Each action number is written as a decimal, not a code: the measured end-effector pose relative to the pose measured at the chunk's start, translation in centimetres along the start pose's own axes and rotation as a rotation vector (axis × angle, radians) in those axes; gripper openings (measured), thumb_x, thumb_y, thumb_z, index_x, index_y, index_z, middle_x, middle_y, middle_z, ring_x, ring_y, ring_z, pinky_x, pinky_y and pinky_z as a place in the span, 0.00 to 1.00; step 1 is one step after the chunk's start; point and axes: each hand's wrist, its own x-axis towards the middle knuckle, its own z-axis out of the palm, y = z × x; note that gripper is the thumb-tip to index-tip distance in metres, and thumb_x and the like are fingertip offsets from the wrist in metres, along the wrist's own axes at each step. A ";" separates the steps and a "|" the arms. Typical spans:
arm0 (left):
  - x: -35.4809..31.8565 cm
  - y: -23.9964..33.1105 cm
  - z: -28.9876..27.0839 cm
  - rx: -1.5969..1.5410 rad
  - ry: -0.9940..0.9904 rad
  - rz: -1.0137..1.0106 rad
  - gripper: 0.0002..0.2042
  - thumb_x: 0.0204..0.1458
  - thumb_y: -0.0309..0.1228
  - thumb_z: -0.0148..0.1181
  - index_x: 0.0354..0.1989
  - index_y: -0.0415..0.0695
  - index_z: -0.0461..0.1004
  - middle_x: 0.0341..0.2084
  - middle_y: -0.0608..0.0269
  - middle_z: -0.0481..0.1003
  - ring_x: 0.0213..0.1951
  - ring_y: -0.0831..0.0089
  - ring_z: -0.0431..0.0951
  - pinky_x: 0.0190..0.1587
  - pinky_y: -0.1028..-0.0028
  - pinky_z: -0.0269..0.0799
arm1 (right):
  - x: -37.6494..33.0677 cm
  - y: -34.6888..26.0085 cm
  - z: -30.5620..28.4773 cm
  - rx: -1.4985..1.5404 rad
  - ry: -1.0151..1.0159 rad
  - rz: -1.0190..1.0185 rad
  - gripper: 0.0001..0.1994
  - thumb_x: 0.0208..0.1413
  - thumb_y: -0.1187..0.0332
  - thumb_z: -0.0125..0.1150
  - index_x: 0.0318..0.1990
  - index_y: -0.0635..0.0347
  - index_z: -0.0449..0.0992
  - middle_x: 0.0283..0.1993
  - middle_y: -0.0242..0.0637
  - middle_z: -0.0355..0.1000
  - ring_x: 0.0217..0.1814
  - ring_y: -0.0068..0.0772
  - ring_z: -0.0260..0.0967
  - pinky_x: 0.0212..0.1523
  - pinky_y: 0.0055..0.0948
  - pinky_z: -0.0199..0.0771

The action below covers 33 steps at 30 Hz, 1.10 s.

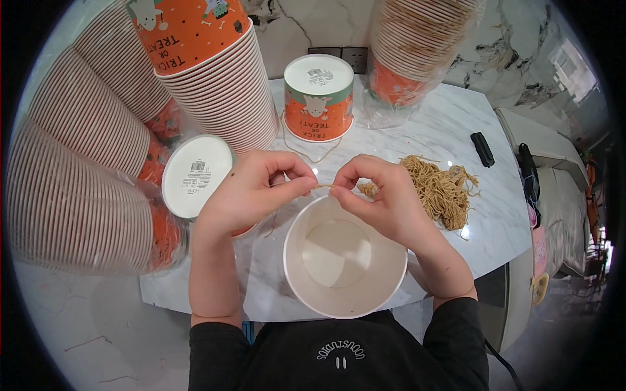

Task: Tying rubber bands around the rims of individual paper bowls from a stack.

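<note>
A short piece of tan cord (324, 186) runs between my two hands over the far rim of a white paper bucket (297, 260), which stands open side up in front of me. My left hand (254, 189) is closed, pinching one end of the cord between thumb and fingers. The other end is pinched in my right hand (381, 199), also closed, just above the rim. Whether the cord passes through the bucket's wall is hidden. Past my right hand lies a tangled heap of tan cords (445, 195).
An upside-down orange bucket (319, 107) with a loose cord stands at the back; another upturned bucket (195, 176) is by my left wrist. Tall stacks of nested buckets (218, 91) crowd the left, and a plastic-wrapped stack (424, 39) stands back right. A small black object (482, 149) lies right.
</note>
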 end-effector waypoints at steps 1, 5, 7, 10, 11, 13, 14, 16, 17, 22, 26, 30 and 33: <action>0.0 0.1 0.0 0.008 0.003 -0.002 0.07 0.61 0.28 0.65 0.40 0.36 0.83 0.27 0.71 0.81 0.27 0.91 0.71 0.30 0.84 0.65 | 0.0 -0.1 0.0 0.000 0.000 0.001 0.06 0.56 0.74 0.69 0.37 0.66 0.79 0.35 0.35 0.77 0.40 0.25 0.75 0.44 0.27 0.74; 0.1 -0.1 0.4 -0.062 0.041 -0.001 0.07 0.62 0.28 0.66 0.40 0.36 0.82 0.27 0.72 0.80 0.27 0.91 0.71 0.29 0.84 0.65 | 0.1 -0.1 0.0 -0.011 0.005 -0.042 0.07 0.57 0.74 0.70 0.40 0.65 0.79 0.37 0.34 0.78 0.42 0.25 0.76 0.47 0.27 0.75; 0.3 -0.4 0.7 -0.061 0.038 0.006 0.07 0.62 0.28 0.65 0.40 0.36 0.82 0.27 0.73 0.79 0.27 0.92 0.70 0.29 0.84 0.63 | 0.0 -0.2 0.0 0.008 0.003 -0.066 0.08 0.57 0.74 0.70 0.41 0.65 0.79 0.38 0.34 0.79 0.43 0.24 0.76 0.48 0.26 0.75; 0.2 -0.4 1.4 -0.074 0.043 0.007 0.06 0.62 0.29 0.65 0.39 0.38 0.81 0.22 0.78 0.73 0.24 0.93 0.65 0.26 0.83 0.58 | 0.0 -0.6 -0.1 0.037 -0.019 -0.016 0.07 0.58 0.73 0.70 0.42 0.65 0.79 0.38 0.33 0.79 0.44 0.22 0.75 0.49 0.26 0.75; 0.2 -0.3 1.7 -0.088 0.049 0.004 0.06 0.62 0.30 0.64 0.37 0.39 0.81 0.18 0.82 0.68 0.22 0.94 0.60 0.23 0.82 0.53 | 0.0 -0.6 -0.2 0.038 -0.025 0.020 0.07 0.59 0.73 0.70 0.42 0.65 0.79 0.38 0.32 0.79 0.44 0.21 0.75 0.49 0.26 0.75; 0.2 0.0 2.1 -0.081 0.055 0.020 0.06 0.62 0.29 0.64 0.36 0.39 0.80 0.18 0.82 0.67 0.21 0.94 0.60 0.23 0.82 0.53 | -0.1 -0.6 -0.4 0.038 -0.030 0.055 0.07 0.59 0.73 0.70 0.42 0.65 0.79 0.38 0.31 0.79 0.43 0.20 0.74 0.49 0.25 0.74; 0.1 0.1 2.2 -0.073 0.062 0.036 0.06 0.62 0.29 0.63 0.36 0.39 0.80 0.17 0.82 0.66 0.21 0.94 0.60 0.23 0.81 0.52 | -0.1 -0.5 -0.5 0.071 -0.034 0.061 0.07 0.60 0.73 0.69 0.42 0.65 0.79 0.38 0.30 0.78 0.43 0.19 0.74 0.49 0.24 0.73; 0.1 0.1 2.4 -0.067 0.074 0.063 0.06 0.62 0.29 0.63 0.35 0.39 0.79 0.17 0.82 0.67 0.21 0.94 0.60 0.23 0.81 0.52 | -0.1 -0.4 -0.6 0.104 -0.037 0.066 0.06 0.61 0.74 0.68 0.42 0.65 0.79 0.38 0.29 0.78 0.43 0.18 0.73 0.48 0.23 0.73; 0.1 0.2 2.5 -0.060 0.088 0.089 0.07 0.62 0.29 0.63 0.35 0.39 0.79 0.17 0.82 0.67 0.21 0.94 0.59 0.23 0.81 0.52 | -0.1 -0.2 -0.4 0.119 -0.023 0.053 0.06 0.61 0.73 0.67 0.42 0.64 0.78 0.35 0.30 0.77 0.40 0.19 0.73 0.44 0.24 0.73; 0.0 0.4 2.4 -0.048 0.093 0.051 0.07 0.62 0.30 0.63 0.35 0.38 0.79 0.17 0.81 0.67 0.21 0.94 0.60 0.23 0.81 0.52 | -0.3 0.2 -0.2 0.137 -0.009 0.031 0.05 0.62 0.72 0.65 0.41 0.64 0.78 0.32 0.29 0.75 0.35 0.19 0.70 0.38 0.24 0.72; 0.1 -0.4 2.6 -0.155 0.116 0.082 0.09 0.62 0.33 0.66 0.38 0.39 0.81 0.18 0.81 0.68 0.20 0.93 0.60 0.23 0.82 0.52 | -0.2 -0.1 -0.1 0.137 -0.015 0.024 0.05 0.61 0.72 0.65 0.41 0.64 0.77 0.32 0.29 0.75 0.36 0.20 0.70 0.39 0.24 0.72; 0.0 0.3 2.1 -0.110 0.030 -0.021 0.11 0.63 0.29 0.67 0.47 0.33 0.81 0.31 0.68 0.82 0.32 0.88 0.78 0.36 0.86 0.72 | -0.2 -0.2 -0.1 0.141 -0.013 0.020 0.05 0.61 0.73 0.65 0.40 0.65 0.77 0.33 0.31 0.76 0.37 0.21 0.72 0.41 0.26 0.73; 0.4 0.7 2.5 -0.084 0.034 -0.109 0.10 0.59 0.26 0.70 0.45 0.33 0.82 0.29 0.66 0.83 0.33 0.86 0.81 0.37 0.85 0.74 | -0.1 0.4 -0.1 0.086 -0.011 -0.088 0.07 0.61 0.73 0.65 0.43 0.64 0.76 0.34 0.32 0.77 0.39 0.23 0.75 0.38 0.26 0.75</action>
